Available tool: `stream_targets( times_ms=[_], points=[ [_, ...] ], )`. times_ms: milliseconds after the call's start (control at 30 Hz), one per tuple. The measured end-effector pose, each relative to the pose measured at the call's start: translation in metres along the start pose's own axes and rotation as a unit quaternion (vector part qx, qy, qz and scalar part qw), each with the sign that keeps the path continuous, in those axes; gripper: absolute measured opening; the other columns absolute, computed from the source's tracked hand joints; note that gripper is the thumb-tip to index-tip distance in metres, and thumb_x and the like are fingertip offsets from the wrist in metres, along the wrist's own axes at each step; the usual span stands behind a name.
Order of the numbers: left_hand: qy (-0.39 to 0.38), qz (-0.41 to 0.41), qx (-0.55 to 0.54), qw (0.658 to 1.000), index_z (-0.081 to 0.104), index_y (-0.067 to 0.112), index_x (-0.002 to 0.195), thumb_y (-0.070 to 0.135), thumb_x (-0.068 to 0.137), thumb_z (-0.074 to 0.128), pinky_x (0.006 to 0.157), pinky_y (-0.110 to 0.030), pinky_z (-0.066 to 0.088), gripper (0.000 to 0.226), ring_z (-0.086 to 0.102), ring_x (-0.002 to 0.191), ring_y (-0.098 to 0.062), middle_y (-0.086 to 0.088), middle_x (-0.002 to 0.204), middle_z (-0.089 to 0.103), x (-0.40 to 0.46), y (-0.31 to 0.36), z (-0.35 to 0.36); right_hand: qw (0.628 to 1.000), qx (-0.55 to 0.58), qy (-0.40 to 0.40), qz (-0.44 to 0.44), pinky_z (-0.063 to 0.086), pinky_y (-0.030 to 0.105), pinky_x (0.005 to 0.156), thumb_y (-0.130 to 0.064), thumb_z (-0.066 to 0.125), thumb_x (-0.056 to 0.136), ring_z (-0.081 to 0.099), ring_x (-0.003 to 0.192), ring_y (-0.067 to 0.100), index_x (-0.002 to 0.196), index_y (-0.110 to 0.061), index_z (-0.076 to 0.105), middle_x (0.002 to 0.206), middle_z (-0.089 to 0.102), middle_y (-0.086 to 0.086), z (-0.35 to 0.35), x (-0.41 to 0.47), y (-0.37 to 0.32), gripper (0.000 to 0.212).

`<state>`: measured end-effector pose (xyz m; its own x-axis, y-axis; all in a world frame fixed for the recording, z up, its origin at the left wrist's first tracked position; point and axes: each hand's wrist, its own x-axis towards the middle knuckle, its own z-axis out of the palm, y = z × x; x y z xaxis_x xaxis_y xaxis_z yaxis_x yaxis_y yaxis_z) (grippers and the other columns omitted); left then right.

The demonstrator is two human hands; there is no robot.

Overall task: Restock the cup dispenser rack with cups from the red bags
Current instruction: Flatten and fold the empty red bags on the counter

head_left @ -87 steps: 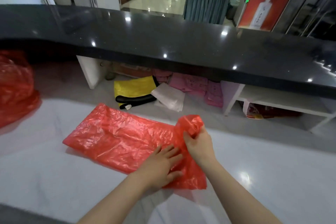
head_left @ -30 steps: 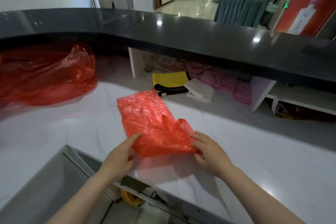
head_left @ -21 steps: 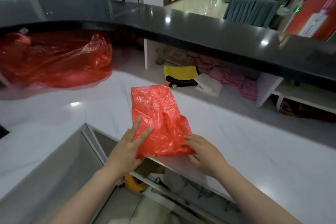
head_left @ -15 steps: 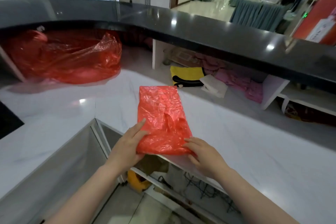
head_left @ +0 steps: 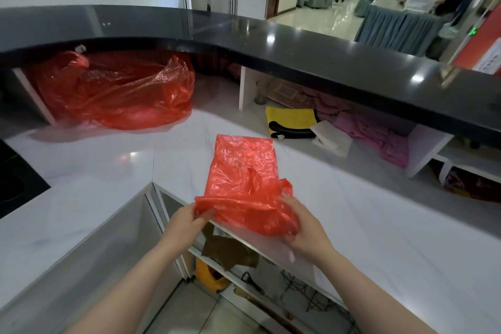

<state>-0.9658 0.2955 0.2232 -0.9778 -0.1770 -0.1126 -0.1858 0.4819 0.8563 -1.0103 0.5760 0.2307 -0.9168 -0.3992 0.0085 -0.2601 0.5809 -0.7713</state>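
A flattened, empty red plastic bag (head_left: 244,168) lies on the white marble counter (head_left: 379,225), its near end lifted off the counter's front edge. My left hand (head_left: 187,225) pinches the near left corner of the bag. My right hand (head_left: 303,225) grips the bunched near right end. A second, larger red bag (head_left: 116,95) sits crumpled at the back left under the black upper ledge. No cups and no dispenser rack are in view.
A black raised countertop (head_left: 298,46) overhangs the back. Under it lie a yellow and black cloth (head_left: 290,120), a white folded item (head_left: 332,141) and pink cloths (head_left: 379,138). Open shelves with clutter (head_left: 230,257) are below the counter's edge.
Both hands went from pressing flat on the folded bag to gripping its near end and lifting it off the counter edge. The view has swung left, showing more of the large bag.
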Motion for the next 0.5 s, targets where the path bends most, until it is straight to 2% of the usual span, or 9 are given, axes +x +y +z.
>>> stream_targets(
  times_ms=[33, 100, 167, 200, 267, 300, 333, 400, 500],
  points=[
    [0.01, -0.005, -0.009, 1.0, 0.057, 0.042, 0.096, 0.04, 0.094, 0.053, 0.08, -0.025, 0.044, 0.005, 0.054, 0.087, 0.008, 0.026, 0.093, 0.06, 0.002, 0.0, -0.001, 0.999, 0.041, -0.018, 0.018, 0.042, 0.032, 0.105, -0.033, 0.087, 0.063, 0.039, 0.128, 0.001, 0.143, -0.047, 0.027, 0.144, 0.033, -0.021, 0.002, 0.003, -0.002, 0.101],
    [0.02, -0.012, -0.017, 1.0, 0.057, 0.043, 0.094, 0.038, 0.095, 0.052, 0.081, -0.026, 0.044, 0.006, 0.055, 0.088, 0.005, 0.025, 0.093, 0.061, 0.005, 0.0, -0.002, 0.998, 0.03, -0.047, 0.024, 0.037, 0.03, 0.107, -0.057, 0.086, 0.05, 0.031, 0.134, 0.001, 0.147, -0.048, 0.008, 0.151, 0.022, -0.021, 0.004, 0.009, -0.002, 0.125],
    [0.015, -0.013, -0.014, 1.0, 0.056, 0.045, 0.091, 0.038, 0.094, 0.053, 0.082, -0.026, 0.045, 0.008, 0.056, 0.089, 0.004, 0.026, 0.093, 0.061, 0.008, 0.001, -0.004, 0.997, -0.046, -0.064, -0.011, 0.025, 0.029, 0.113, -0.067, 0.082, 0.048, 0.012, 0.142, 0.0, 0.147, -0.051, 0.002, 0.157, 0.006, -0.023, 0.005, 0.014, 0.002, 0.128],
    [0.01, -0.012, -0.015, 1.0, 0.056, 0.046, 0.091, 0.037, 0.094, 0.055, 0.082, -0.027, 0.045, 0.009, 0.057, 0.09, 0.004, 0.026, 0.093, 0.062, 0.009, 0.001, -0.005, 0.995, -0.067, -0.07, -0.023, 0.023, 0.027, 0.113, -0.065, 0.082, 0.053, 0.008, 0.142, -0.002, 0.146, -0.053, 0.002, 0.156, 0.004, -0.026, 0.006, 0.015, 0.003, 0.123],
    [-0.008, -0.012, -0.021, 1.0, 0.057, 0.046, 0.091, 0.038, 0.09, 0.06, 0.084, -0.027, 0.047, 0.009, 0.059, 0.092, 0.003, 0.026, 0.092, 0.064, 0.01, 0.003, -0.007, 0.997, -0.057, -0.052, -0.009, 0.032, 0.025, 0.108, -0.043, 0.079, 0.072, 0.023, 0.133, -0.005, 0.146, -0.048, 0.018, 0.15, 0.018, -0.027, 0.007, 0.02, 0.002, 0.096],
    [-0.02, -0.013, -0.019, 1.0, 0.058, 0.047, 0.093, 0.041, 0.085, 0.066, 0.083, -0.025, 0.047, 0.012, 0.06, 0.092, 0.004, 0.026, 0.09, 0.066, 0.011, 0.004, -0.009, 0.999, -0.042, -0.026, 0.014, 0.041, 0.027, 0.1, -0.029, 0.07, 0.079, 0.039, 0.123, -0.001, 0.142, -0.04, 0.035, 0.141, 0.037, -0.021, 0.007, 0.023, 0.002, 0.073],
    [-0.032, -0.01, -0.011, 0.999, 0.058, 0.047, 0.095, 0.045, 0.078, 0.071, 0.081, -0.021, 0.047, 0.021, 0.06, 0.09, 0.005, 0.027, 0.089, 0.066, 0.011, 0.004, -0.011, 0.999, -0.034, 0.003, 0.036, 0.046, 0.028, 0.087, -0.021, 0.061, 0.08, 0.053, 0.107, 0.005, 0.129, -0.031, 0.053, 0.123, 0.056, -0.014, 0.007, 0.026, 0.001, 0.05],
    [-0.058, 0.001, 0.025, 0.998, 0.051, 0.047, 0.106, 0.05, 0.068, 0.078, 0.075, -0.012, 0.043, 0.047, 0.057, 0.09, 0.009, 0.03, 0.094, 0.061, 0.01, 0.005, -0.014, 0.997, -0.024, 0.033, 0.071, 0.043, 0.025, 0.068, -0.02, 0.057, 0.084, 0.061, 0.081, 0.009, 0.092, -0.025, 0.064, 0.088, 0.066, -0.011, 0.004, 0.031, -0.001, 0.012],
    [-0.104, 0.013, 0.056, 0.993, 0.037, 0.053, 0.116, 0.058, 0.063, 0.08, 0.075, -0.01, 0.042, 0.069, 0.053, 0.1, 0.006, 0.033, 0.106, 0.053, 0.011, 0.006, -0.016, 0.996, 0.003, 0.029, 0.084, 0.039, 0.011, 0.063, -0.03, 0.06, 0.092, 0.059, 0.078, -0.004, 0.082, -0.036, 0.062, 0.082, 0.065, -0.021, -0.001, 0.033, -0.004, 0.012]
  ],
)
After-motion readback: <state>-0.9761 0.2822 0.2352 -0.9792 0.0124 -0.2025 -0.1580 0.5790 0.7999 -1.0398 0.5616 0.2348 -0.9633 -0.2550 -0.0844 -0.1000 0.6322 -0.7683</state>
